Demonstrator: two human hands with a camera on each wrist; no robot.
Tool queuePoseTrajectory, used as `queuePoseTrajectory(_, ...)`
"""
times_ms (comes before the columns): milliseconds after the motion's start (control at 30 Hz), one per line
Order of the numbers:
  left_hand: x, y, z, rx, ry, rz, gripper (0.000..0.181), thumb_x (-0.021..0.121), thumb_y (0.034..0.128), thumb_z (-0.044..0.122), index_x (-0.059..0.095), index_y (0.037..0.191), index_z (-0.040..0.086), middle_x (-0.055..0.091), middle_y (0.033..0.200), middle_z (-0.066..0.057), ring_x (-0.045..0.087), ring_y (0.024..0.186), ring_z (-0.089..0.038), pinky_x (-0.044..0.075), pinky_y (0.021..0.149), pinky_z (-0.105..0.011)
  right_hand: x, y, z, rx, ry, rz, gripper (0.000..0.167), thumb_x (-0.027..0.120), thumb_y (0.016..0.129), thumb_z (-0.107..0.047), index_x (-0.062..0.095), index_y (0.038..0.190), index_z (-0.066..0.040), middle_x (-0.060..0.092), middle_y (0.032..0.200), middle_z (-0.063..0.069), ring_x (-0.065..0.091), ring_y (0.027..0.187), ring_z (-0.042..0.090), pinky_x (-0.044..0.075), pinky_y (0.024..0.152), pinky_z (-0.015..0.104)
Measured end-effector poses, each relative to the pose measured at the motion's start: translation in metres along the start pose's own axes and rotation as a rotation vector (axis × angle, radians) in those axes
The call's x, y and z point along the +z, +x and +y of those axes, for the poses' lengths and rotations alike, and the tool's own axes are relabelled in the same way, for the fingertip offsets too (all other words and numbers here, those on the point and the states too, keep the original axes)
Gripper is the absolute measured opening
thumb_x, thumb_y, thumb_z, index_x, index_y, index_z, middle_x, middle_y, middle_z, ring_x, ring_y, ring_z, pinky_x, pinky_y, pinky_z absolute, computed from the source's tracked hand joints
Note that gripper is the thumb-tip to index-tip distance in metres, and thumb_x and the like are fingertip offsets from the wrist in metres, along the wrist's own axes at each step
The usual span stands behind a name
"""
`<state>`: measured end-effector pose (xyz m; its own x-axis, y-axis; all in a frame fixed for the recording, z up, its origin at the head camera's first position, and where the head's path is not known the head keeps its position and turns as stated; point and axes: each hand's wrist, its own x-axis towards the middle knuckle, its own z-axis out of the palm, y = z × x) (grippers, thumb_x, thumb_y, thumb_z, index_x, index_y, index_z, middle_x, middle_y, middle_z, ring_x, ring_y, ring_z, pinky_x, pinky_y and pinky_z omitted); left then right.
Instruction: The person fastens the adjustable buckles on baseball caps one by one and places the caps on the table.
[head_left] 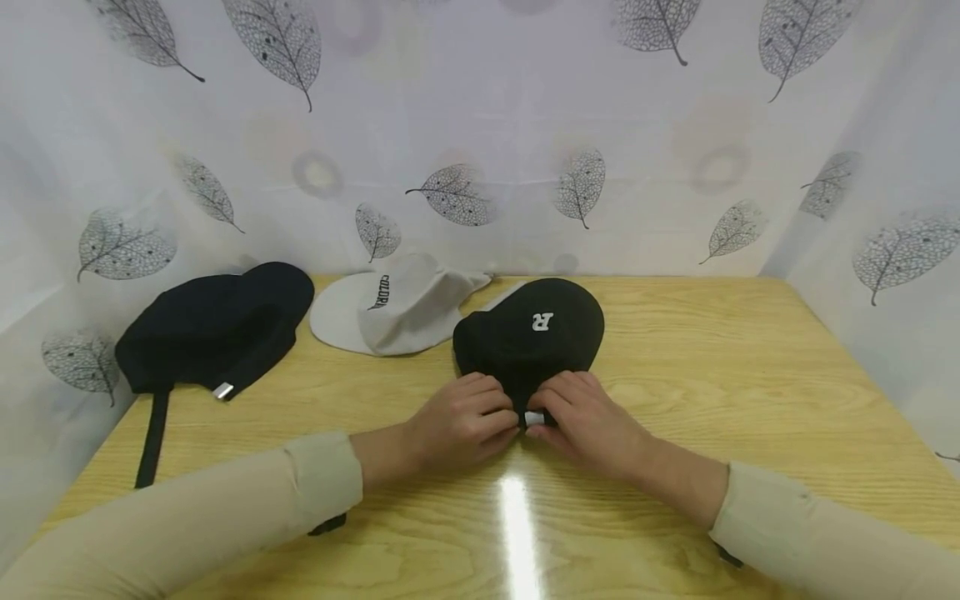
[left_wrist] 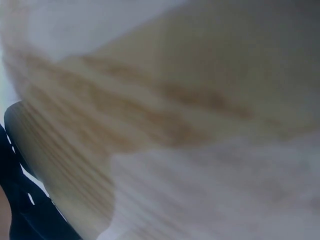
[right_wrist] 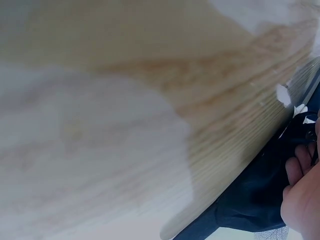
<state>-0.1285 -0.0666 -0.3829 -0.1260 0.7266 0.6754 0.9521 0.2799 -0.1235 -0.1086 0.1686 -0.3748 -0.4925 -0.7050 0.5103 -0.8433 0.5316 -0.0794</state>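
A black cap [head_left: 528, 333] with a white letter R lies on the wooden table, its rounded brim toward the back. At its near end my left hand [head_left: 461, 421] pinches the back edge or strap with curled fingers. My right hand [head_left: 588, 421] pinches the same end from the other side, beside a small silver buckle [head_left: 534, 417]. The two hands nearly meet there, and the strap is mostly hidden by fingers. In the right wrist view, the curled fingers of my right hand [right_wrist: 302, 172] lie against the dark cap fabric [right_wrist: 252, 200].
A pale grey cap [head_left: 408, 312] with dark lettering lies behind and left of the black one. Farther left is a dark navy cap [head_left: 210, 333], its loose strap [head_left: 153, 437] hanging toward the near edge. A leaf-patterned curtain [head_left: 510, 108] encloses the wooden table [head_left: 750, 375].
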Motion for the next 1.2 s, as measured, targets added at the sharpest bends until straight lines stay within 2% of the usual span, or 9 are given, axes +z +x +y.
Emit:
queuePoseTrajectory(233, 0.0, 0.001, 0.001, 0.007, 0.004, 0.003, 0.004, 0.078, 0.0821, 0.014, 0.074, 0.082, 0.012, 0.067, 0.081, 0.002, 0.06, 0.077, -0.013, 0.05, 0.072, -0.026, 0.001, 0.0, -0.001, 0.015, 0.009, -0.009, 0.027, 0.065, 0.096, -0.038, 0.063, 0.101, -0.011, 0.061, 0.096, -0.002, 0.055, 0.091, 0.015, 0.042, 0.08, 0.035)
queuePoseTrajectory(467, 0.0, 0.001, 0.001, 0.009, 0.013, -0.001, 0.004, 0.077, 0.0822, 0.014, 0.074, 0.081, 0.012, 0.066, 0.08, 0.002, 0.06, 0.076, -0.014, 0.05, 0.071, -0.026, -0.001, 0.0, -0.003, 0.063, 0.015, -0.042, 0.027, 0.07, 0.093, -0.038, 0.064, 0.101, -0.013, 0.061, 0.096, -0.004, 0.055, 0.091, 0.014, 0.041, 0.08, 0.035)
queuePoseTrajectory(733, 0.0, 0.001, 0.002, -0.016, 0.028, -0.004, 0.004, 0.078, 0.0822, 0.015, 0.074, 0.081, 0.013, 0.067, 0.08, 0.003, 0.06, 0.076, -0.013, 0.049, 0.072, -0.027, -0.007, 0.0, -0.005, 0.15, 0.007, -0.094, 0.014, 0.061, 0.09, -0.023, 0.066, 0.101, -0.014, 0.063, 0.099, -0.003, 0.053, 0.094, 0.014, 0.036, 0.081, 0.037)
queuePoseTrajectory(967, 0.0, 0.001, 0.003, -0.023, 0.061, -0.003, 0.004, 0.078, 0.0819, 0.017, 0.074, 0.081, 0.015, 0.067, 0.08, 0.004, 0.06, 0.077, -0.014, 0.048, 0.073, -0.027, -0.01, 0.002, -0.006, 0.227, -0.013, -0.16, 0.009, 0.056, 0.092, -0.017, 0.065, 0.091, -0.017, 0.061, 0.088, -0.007, 0.049, 0.086, 0.012, 0.03, 0.076, 0.032)
queuePoseTrajectory(1067, 0.0, 0.0, 0.003, -0.027, 0.069, -0.008, 0.005, 0.078, 0.0812, 0.017, 0.074, 0.08, 0.015, 0.067, 0.081, 0.004, 0.06, 0.077, -0.014, 0.048, 0.073, -0.028, -0.009, 0.001, -0.006, 0.232, -0.002, -0.163, 0.008, 0.058, 0.092, -0.017, 0.064, 0.088, -0.018, 0.061, 0.085, -0.009, 0.049, 0.084, 0.011, 0.029, 0.075, 0.031)
queuePoseTrajectory(1200, 0.001, 0.0, 0.004, -0.042, 0.07, -0.016, 0.006, 0.078, 0.0811, 0.02, 0.073, 0.081, 0.016, 0.067, 0.083, 0.003, 0.059, 0.08, -0.014, 0.048, 0.074, -0.028, -0.007, 0.0, -0.005, 0.199, 0.022, -0.147, 0.006, 0.06, 0.092, -0.017, 0.063, 0.087, -0.018, 0.059, 0.084, -0.01, 0.049, 0.084, 0.01, 0.03, 0.077, 0.031)
